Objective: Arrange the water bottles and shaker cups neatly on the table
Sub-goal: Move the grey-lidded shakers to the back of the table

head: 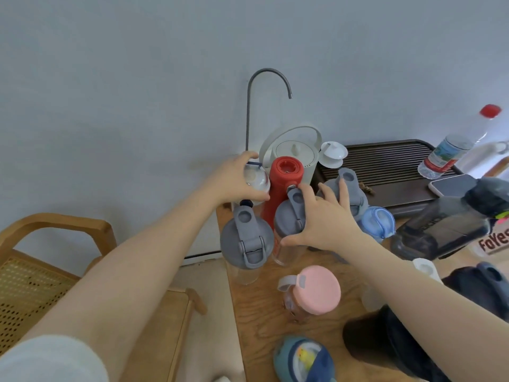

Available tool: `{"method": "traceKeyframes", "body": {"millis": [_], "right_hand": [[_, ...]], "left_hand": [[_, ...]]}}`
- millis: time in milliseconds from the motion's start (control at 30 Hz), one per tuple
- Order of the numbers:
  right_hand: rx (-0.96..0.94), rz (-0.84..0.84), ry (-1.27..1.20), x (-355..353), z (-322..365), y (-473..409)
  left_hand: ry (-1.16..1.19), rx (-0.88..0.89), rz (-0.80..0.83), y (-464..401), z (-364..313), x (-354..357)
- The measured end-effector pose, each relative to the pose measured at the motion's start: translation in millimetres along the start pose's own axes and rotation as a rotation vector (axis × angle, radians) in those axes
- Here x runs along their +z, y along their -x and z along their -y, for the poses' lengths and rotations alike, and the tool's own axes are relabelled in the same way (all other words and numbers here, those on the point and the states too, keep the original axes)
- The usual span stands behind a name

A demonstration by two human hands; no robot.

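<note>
My left hand [234,177] is wrapped around a clear white-capped bottle [256,180] at the table's far left corner. My right hand [325,216] grips a clear shaker cup with a grey flip lid [289,216]. A red bottle [283,183] stands between the two. Another grey-lidded shaker [246,241] stands at the table's left edge, and a third [349,194] sits behind my right hand. A light blue lidded bottle [378,223] is to the right. Nearer me are a pink-lidded bottle [315,290] and a blue child's bottle [305,359].
A white kettle [294,150] and a curved faucet [264,86] stand at the back. A dark slatted tea tray [391,161] holds a phone [454,184] and a red-capped plastic bottle [454,150]. Dark shakers [440,232] crowd the right. A wooden chair [55,257] stands left of the table [264,326].
</note>
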State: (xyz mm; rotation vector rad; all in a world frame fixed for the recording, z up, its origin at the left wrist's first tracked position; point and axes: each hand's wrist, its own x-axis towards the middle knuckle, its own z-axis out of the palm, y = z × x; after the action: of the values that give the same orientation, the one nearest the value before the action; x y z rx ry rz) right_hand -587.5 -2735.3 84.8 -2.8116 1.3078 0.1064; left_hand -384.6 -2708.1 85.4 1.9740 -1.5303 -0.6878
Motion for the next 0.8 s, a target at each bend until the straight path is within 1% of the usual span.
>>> {"method": "traceKeyframes", "body": {"millis": [133,300,433,567,600,633,700,733,767,800], "right_hand": [[0.038,-0.019,-0.035,2,4,0],[0.023,0.001,-0.059,4,5,4],[-0.013,0.022,-0.069,9,4,4],[-0.054,0.031,-0.055,7,5,8],[-0.058,-0.006,-0.09,3,4,10],[-0.041,-0.084,-0.163,-2,2,11],[0.072,-0.306,-0.306,-9,-12,6],[0.149,-0.386,-0.31,-11,-21,1],[0.224,-0.41,-0.283,-12,-32,-4],[0.289,-0.382,-0.259,-12,-40,-9]], "left_hand": [[0.05,0.003,-0.099,6,1,7],[-0.025,-0.137,-0.188,12,6,12],[-0.124,-0.168,-0.182,19,7,15],[-0.132,-0.154,-0.142,23,5,11],[-0.125,-0.146,-0.135,24,5,9],[-0.123,-0.128,-0.13,25,4,7],[-0.155,-0.05,-0.145,30,3,5],[-0.182,0.003,-0.161,34,2,5],[-0.208,0.06,-0.17,39,1,4],[-0.234,0.116,-0.159,44,-1,4]]}}
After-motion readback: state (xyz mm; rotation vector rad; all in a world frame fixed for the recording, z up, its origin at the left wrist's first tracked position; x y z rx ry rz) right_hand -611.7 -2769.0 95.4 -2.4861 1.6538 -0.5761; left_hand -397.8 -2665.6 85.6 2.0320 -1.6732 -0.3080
